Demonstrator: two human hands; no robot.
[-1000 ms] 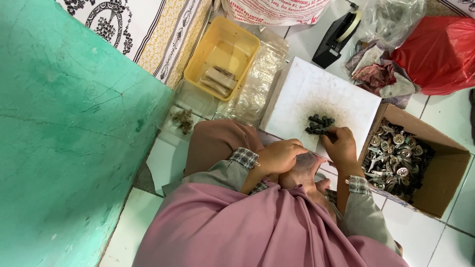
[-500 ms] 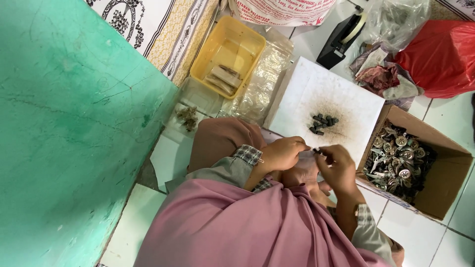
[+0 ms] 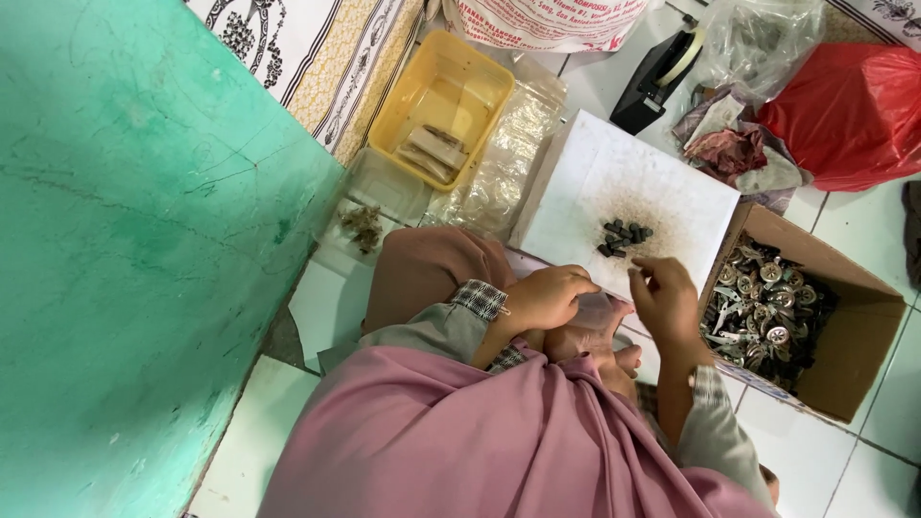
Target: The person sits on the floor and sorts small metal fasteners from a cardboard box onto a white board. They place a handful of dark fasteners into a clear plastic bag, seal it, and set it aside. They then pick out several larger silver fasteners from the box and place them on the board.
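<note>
the left hand [image 3: 547, 299] is curled loosely over the lap, and whether it grips anything cannot be told, while the right hand [image 3: 664, 299] hangs beside it with fingers pinched narrow, its contents too small to tell. just beyond the fingertips a small heap of dark pieces [image 3: 624, 237] lies on a white board [image 3: 595, 173] on the tiled floor. right of the board stands a cardboard box [image 3: 854, 355] of metal parts, and a yellow tray [image 3: 408, 105] sits farther off to the left.

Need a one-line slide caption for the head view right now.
Seated person's left hand and right hand meet beside small dark pieces on a white board, cardboard box of metal parts nearby.
</note>
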